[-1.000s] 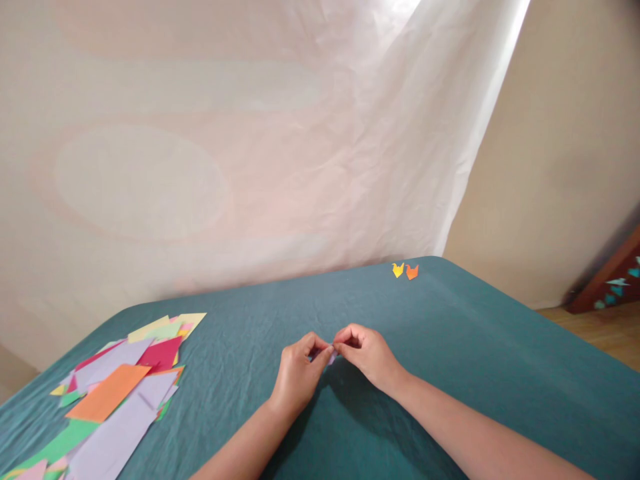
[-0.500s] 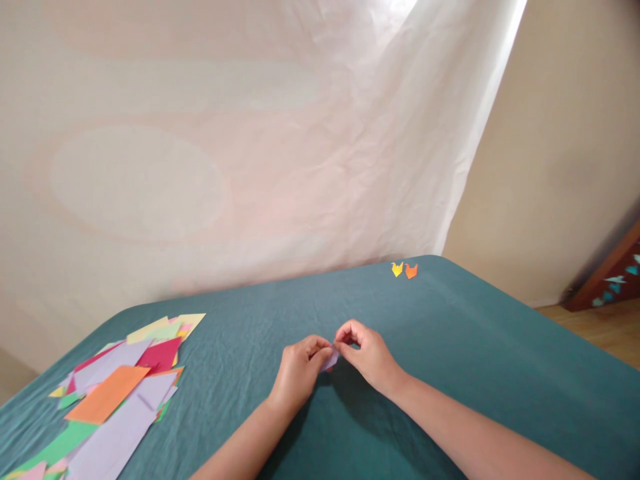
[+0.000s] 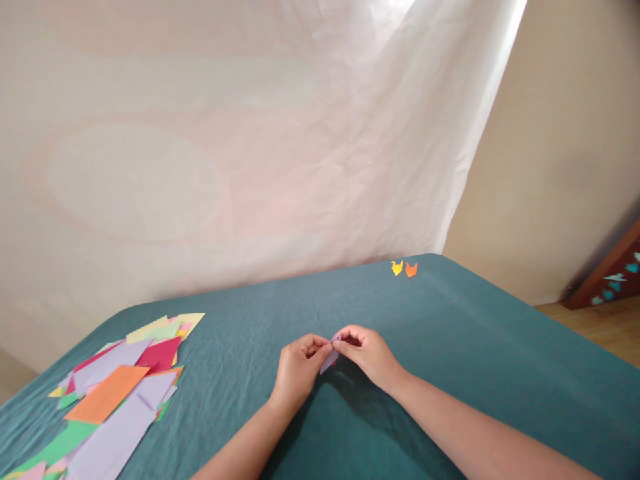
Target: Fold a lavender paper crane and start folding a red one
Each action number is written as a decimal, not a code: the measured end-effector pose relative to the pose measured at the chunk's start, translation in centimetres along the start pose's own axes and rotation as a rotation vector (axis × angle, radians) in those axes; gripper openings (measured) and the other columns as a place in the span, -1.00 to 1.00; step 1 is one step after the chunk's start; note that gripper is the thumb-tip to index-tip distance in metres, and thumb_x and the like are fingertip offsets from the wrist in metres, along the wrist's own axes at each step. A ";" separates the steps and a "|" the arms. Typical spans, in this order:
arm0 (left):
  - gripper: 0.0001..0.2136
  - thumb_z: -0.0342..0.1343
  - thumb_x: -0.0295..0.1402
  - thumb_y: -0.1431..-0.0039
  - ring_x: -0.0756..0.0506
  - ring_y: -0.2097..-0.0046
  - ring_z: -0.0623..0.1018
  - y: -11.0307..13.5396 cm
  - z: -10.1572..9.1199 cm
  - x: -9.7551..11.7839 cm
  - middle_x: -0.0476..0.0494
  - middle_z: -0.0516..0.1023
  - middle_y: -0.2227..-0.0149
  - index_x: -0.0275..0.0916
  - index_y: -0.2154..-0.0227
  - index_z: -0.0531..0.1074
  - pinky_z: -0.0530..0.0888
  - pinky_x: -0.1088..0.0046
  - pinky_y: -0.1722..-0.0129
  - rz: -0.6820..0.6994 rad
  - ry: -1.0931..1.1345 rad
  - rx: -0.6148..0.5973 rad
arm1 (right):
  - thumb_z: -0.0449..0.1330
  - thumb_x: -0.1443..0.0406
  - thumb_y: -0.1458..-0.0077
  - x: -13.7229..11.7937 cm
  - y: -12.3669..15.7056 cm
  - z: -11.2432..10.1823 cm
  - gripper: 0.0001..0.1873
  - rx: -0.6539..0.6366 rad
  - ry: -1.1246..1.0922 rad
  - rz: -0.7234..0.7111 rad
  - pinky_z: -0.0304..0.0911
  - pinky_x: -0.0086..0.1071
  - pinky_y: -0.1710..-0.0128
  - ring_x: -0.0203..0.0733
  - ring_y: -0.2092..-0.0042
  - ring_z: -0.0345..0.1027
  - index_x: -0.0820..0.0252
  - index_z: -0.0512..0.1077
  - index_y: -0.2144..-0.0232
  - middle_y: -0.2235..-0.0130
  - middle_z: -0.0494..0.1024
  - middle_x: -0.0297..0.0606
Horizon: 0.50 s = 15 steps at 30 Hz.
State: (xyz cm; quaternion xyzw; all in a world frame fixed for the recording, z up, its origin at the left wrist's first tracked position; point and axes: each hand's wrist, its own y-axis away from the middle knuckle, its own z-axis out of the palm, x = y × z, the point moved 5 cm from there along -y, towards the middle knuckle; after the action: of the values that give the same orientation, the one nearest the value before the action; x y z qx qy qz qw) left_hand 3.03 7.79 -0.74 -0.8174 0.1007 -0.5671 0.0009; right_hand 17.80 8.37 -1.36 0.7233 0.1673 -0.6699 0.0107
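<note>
Between my two hands is a small folded piece of lilac paper, held just above the dark green cloth. My left hand pinches it from the left with thumb and forefinger. From the right, my right hand grips its upper tip, also in a pinch. The fingertips of both hands nearly meet and cover part of the folds. Toward the far edge lie a yellow origami bird and an orange origami bird, side by side and flat.
A loose pile of coloured paper sheets spreads over the left side of the green-covered table. Behind the table hangs a pale sheet. At far right, a brown panel with small blue and white shapes stands on the wooden floor.
My right hand has shifted slightly left and its fingertips have closed on the lilac paper's tip. More of the paper now shows below the fingers. The left hand has barely moved.
</note>
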 end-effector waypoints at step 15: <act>-0.71 0.21 -0.14 0.02 -0.04 0.50 0.53 0.0 0.9 0.2 -0.15 0.59 0.53 -0.32 0.48 0.45 0.40 0.50 0.46 -0.131 0.293 -0.101 | 0.25 0.17 0.03 0.8 0.1 -0.2 -0.78 0.115 -0.139 0.066 0.22 -0.42 0.34 -0.26 0.39 0.36 0.23 0.48 0.44 0.45 0.53 -0.31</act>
State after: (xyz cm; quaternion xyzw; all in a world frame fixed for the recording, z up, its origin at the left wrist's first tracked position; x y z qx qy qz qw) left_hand 3.94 7.69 -0.88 -0.7298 0.0747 -0.6733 -0.0921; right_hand 18.08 8.52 -2.09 0.6797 0.1034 -0.7262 0.0027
